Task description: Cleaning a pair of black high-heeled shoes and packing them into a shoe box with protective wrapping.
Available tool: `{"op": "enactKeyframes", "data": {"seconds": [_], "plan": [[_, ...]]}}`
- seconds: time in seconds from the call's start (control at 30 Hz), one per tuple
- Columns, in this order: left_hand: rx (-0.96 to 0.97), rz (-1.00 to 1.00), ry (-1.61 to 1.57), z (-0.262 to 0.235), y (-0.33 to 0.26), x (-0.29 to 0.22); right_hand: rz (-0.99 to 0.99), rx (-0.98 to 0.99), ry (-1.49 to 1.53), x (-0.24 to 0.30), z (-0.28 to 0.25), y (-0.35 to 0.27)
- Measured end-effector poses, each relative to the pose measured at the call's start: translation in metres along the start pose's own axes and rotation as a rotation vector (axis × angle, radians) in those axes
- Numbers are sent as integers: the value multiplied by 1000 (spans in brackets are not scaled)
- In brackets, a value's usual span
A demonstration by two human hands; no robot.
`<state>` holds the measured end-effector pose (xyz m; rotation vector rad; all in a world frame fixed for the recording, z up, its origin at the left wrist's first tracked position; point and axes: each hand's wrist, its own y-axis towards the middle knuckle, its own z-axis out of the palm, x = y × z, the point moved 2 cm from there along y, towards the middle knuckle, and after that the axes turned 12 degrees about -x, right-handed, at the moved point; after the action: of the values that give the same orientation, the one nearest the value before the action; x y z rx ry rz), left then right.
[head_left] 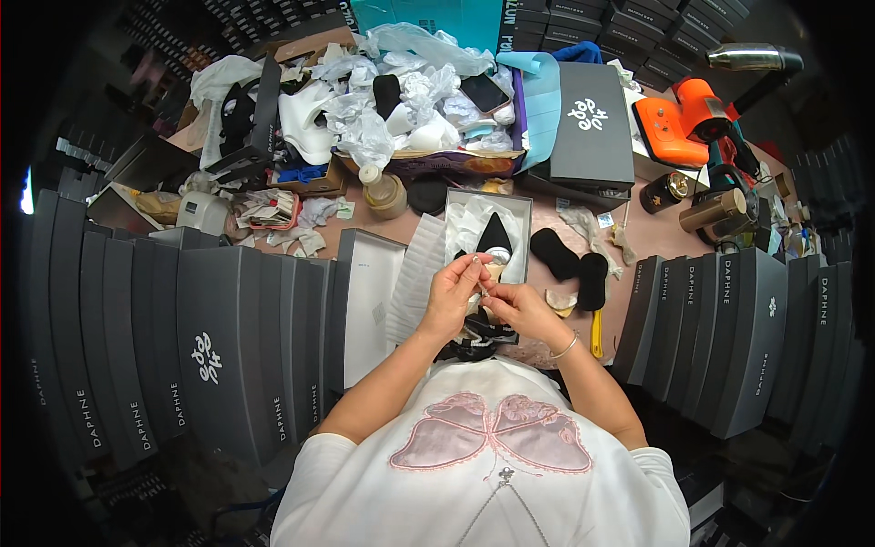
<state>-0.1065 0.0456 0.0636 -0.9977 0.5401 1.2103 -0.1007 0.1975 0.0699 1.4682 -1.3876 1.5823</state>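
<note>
A person in a white top stands at a crowded worktable, both hands raised together over its near middle. The left hand (pixel 453 294) and the right hand (pixel 513 304) meet fingertip to fingertip, each pinching a small pale item (pixel 497 270); it is too small to say what it is. Just beyond the hands lies an open grey shoe box (pixel 521 211) lined with white tissue, with a black pointed shoe (pixel 494 234) resting in it. The box lid (pixel 369 301) lies open to the left.

Judging by this, the packing is partway done: one shoe is boxed, the box is not closed, and the small piece is being worked on. Two black shoe inserts (pixel 572 264) lie loose on the table to the right. Stacks of closed grey boxes (pixel 210 346) stand left and right. At the far side, a carton of crumpled white paper (pixel 410 100) and an orange power tool (pixel 679 123).
</note>
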Motion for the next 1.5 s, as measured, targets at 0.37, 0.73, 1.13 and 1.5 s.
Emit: {"op": "enactKeyframes", "data": {"seconds": [0.37,0.73,1.13,1.5], "plan": [[28,-132,88,-9,-12,-2,-245,-375,-169,-8,-14,-26],[186,101,454,25,-26,-25,-438,-234,-261,55,2,-18],[283,-155,583,-17,-22,-11,-701,-139,-580,35,-17,-21],[383,519,1219,-17,-35,8,-259,-270,-332,-26,-7,-57]]}}
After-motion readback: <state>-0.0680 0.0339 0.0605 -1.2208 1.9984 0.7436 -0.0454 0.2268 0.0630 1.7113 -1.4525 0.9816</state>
